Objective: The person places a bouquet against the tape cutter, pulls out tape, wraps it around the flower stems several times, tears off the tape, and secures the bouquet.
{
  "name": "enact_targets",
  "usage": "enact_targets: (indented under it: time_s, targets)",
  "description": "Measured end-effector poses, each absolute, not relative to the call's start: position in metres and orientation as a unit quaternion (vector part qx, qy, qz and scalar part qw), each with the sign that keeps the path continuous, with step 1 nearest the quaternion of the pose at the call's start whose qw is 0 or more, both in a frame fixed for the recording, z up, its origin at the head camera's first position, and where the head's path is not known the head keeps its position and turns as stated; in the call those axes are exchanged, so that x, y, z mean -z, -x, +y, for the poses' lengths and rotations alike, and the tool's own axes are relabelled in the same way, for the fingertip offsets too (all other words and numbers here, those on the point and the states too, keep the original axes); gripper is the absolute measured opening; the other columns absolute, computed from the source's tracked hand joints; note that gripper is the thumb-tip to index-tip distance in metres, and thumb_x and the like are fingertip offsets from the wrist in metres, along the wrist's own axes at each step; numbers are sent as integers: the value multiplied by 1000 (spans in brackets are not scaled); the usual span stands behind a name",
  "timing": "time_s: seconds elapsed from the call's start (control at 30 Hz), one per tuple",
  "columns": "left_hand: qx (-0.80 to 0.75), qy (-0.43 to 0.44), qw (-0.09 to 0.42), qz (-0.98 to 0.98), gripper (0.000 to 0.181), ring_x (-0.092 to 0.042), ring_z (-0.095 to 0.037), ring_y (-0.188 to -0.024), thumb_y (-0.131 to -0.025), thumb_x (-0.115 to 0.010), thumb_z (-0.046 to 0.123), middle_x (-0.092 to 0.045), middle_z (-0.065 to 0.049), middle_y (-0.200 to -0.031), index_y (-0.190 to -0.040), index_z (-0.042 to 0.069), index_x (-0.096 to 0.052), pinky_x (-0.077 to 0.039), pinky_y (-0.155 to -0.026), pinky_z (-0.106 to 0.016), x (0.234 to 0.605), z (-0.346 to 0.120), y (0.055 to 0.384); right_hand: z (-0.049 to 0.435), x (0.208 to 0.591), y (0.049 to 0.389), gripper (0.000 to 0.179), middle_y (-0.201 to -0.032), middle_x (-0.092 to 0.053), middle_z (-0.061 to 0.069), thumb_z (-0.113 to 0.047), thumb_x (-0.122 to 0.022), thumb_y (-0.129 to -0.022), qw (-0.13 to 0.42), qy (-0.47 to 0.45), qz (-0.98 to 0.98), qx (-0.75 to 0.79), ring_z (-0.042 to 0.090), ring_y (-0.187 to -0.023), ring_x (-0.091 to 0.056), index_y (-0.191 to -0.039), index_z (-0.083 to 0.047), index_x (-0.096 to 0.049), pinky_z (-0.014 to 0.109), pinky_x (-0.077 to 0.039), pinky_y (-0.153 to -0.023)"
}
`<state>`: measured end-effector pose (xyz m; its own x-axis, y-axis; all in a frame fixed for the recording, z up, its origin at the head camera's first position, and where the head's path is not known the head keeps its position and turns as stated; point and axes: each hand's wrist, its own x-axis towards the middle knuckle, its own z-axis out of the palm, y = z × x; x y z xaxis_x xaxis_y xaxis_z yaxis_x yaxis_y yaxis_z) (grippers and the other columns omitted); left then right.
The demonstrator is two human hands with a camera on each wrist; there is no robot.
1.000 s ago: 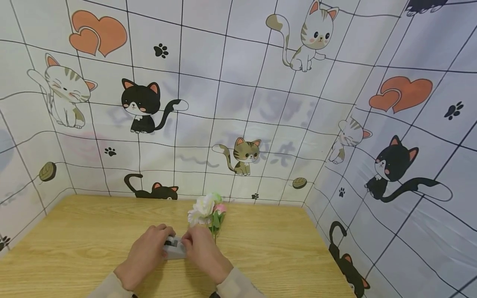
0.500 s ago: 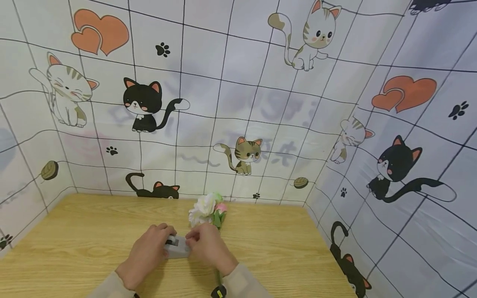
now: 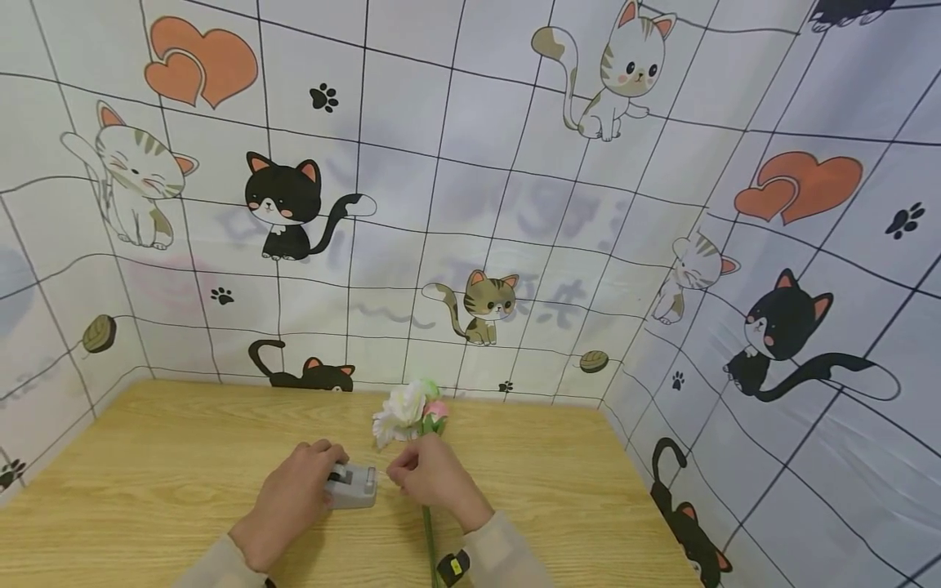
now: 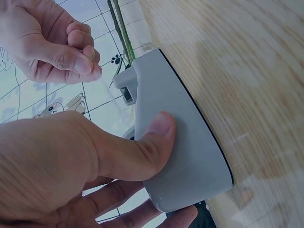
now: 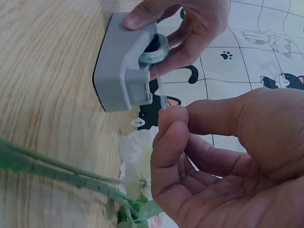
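Note:
A grey tape dispenser (image 3: 354, 490) stands on the wooden table, steadied by my left hand (image 3: 294, 494), which grips its rear end with the thumb (image 4: 154, 142) along one side. To its right, my right hand (image 3: 437, 478) pinches the end of a clear strip of tape (image 5: 161, 92) between thumb and finger. That strip runs from the tape roll (image 5: 154, 56) past the dispenser's cutting end. Behind and beneath the right hand lie artificial flowers, a white bloom (image 3: 403, 412) and a pink one (image 3: 437, 410), their green stems (image 3: 429, 531) pointing toward me.
The light wooden table (image 3: 559, 490) meets a cat-print sheet (image 3: 470, 204) at the back and right. A black wrist strap (image 3: 453, 567) shows at the right sleeve.
My right hand has drawn away to the right from the dispenser, drawing out tape. More of the dispenser's front end and the flower stems now shows. The left hand keeps its hold.

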<state>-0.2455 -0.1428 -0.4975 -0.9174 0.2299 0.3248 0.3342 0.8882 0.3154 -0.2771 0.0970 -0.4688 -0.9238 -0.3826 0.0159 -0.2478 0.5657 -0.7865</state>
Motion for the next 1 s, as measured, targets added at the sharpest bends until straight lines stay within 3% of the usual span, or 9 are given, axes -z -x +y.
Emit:
enact_targets:
  time_s: [0.23,0.47,0.63,0.8,1.0]
  targets:
    - [183,146,146,-961,57,-73,-26,-98,-68,-105,-13,-81,-10,-115,-114,9,-81,-72,-80,-48,498,-143,245,111,470,281,14,-87,-82,14,-11,-80,-109,88,178,886,420,18,-72,-74,-103,0,-87,23,-50,-58]
    - [185,147,149,-960,57,-73,-24,-96,-68,-104,-14,-81,-8,-114,-114,10,-80,-72,-79,-47,499,-144,245,127,466,287,23,-76,-72,0,-14,-79,-109,78,166,898,400,9,-63,-53,-93,2,-86,23,-41,-55]
    - [185,144,152,-960,57,-73,-25,-97,-68,-104,-14,-81,-7,-114,-114,10,-80,-72,-80,-47,498,-144,245,137,464,289,26,-73,-73,3,-11,-78,-108,91,175,886,419,8,-59,-51,-89,5,-86,23,-39,-54]
    - [180,147,142,-962,58,-75,-28,-100,-68,-103,-15,-81,-9,-115,-115,9,-81,-73,-84,-50,500,-143,246,148,464,292,38,-58,-53,-7,-8,-72,-109,103,173,886,417,8,-52,-33,-73,2,-74,24,-29,-51]
    - [177,142,141,-964,57,-75,-29,-100,-68,-103,-13,-81,-9,-114,-115,9,-80,-74,-85,-50,500,-140,246,159,468,293,30,-61,-60,-5,-8,-75,-108,99,159,893,410,8,-53,-36,-83,6,-82,24,-32,-53]
